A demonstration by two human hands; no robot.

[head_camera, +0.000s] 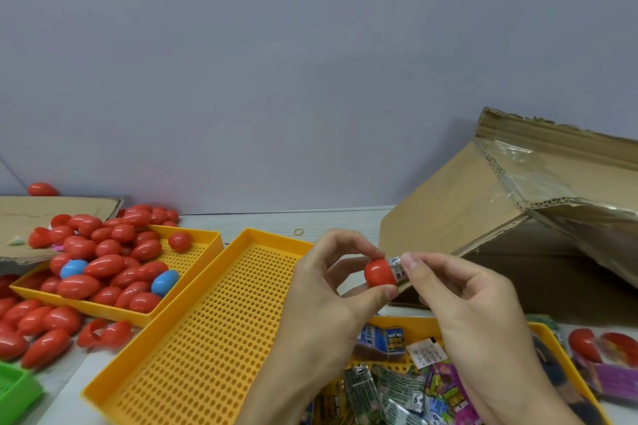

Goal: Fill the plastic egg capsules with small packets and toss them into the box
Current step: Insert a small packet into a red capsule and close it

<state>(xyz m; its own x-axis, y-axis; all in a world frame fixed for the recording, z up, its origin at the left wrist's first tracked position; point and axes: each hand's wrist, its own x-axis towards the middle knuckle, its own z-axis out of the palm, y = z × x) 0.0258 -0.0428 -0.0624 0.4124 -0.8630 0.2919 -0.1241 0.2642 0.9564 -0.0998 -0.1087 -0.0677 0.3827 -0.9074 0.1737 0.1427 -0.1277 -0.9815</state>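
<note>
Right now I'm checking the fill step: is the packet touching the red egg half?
Touching. The head view shows the small packet, pinched by the right hand, pressed against the red egg half held by the left hand.

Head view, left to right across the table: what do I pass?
green basket → tray of red eggs → empty yellow tray → left hand → red capsule half → right hand → cardboard box

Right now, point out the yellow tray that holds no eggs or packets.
The middle tray, its perforated floor bare. The left tray holds red and blue eggs; the right tray holds packets.
</note>
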